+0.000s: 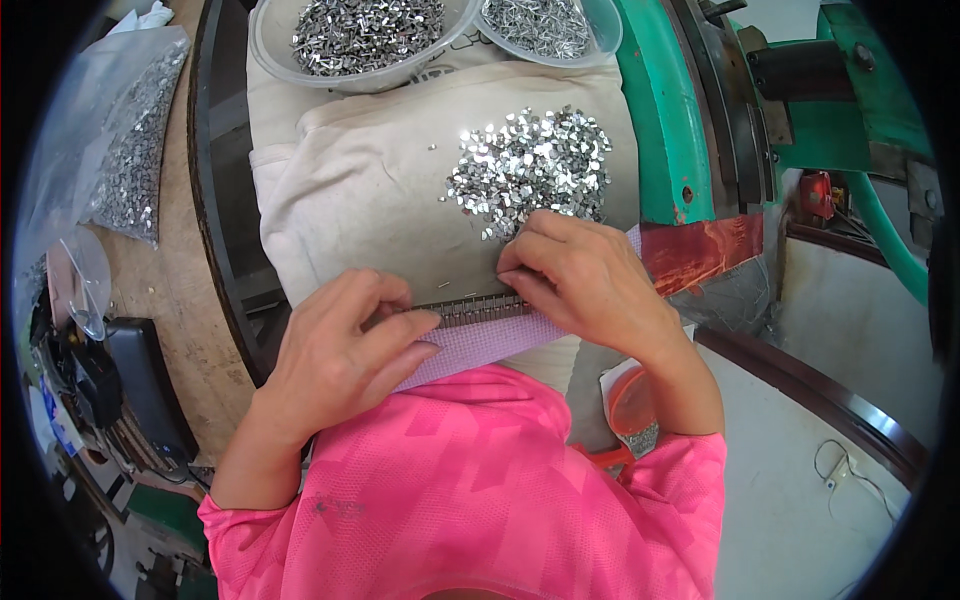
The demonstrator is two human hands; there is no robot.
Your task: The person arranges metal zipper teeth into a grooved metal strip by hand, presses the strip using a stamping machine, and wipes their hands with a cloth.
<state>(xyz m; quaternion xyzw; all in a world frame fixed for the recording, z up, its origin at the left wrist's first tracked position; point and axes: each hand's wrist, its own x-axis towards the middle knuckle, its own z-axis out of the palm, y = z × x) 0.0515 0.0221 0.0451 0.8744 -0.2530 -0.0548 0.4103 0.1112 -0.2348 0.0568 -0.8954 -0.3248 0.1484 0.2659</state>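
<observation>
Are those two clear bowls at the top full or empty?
Full. Both bowls hold heaps of small shiny metal bits, piled near the rims. A loose pile of the same bits lies spread on the cloth below them.

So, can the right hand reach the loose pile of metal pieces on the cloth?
Probably yes: the right hand lies just beside the pile, with nothing between them.

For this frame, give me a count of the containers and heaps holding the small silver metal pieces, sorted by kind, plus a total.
Clear plastic bowls of pieces, at the top: 2
Clear plastic bag of pieces, at the left: 1
Loose pile on the beige cloth, just above the right hand: 1
Orange tub with some pieces, under the right forearm: 1
Total: 5
</observation>
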